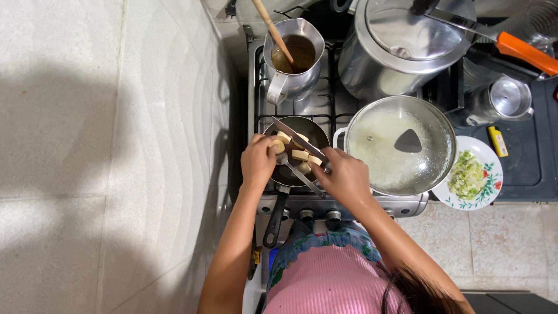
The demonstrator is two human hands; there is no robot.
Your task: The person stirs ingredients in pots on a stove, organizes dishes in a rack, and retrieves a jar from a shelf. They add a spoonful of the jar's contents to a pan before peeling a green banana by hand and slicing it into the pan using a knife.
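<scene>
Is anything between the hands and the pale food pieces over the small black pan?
Nothing visible does. The left hand already touches a pale piece, and the right hand holds the knife against the pieces, directly above the pan.

Frying pan [290,152] floor partly hidden under hands and pieces. Big lidded pot [407,43] cut by top edge. Wooden spoon [273,32] handle cropped. Lighter-like yellow item [497,141] too small to identify.

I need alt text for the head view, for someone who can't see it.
Seen from above, a person at a gas stove holds a pale food piece in the left hand and a knife in the right hand, over a small dark frying pan holding more pieces. A glass-lidded pot, a steel jug and a plate of chopped greens sit nearby.
</scene>
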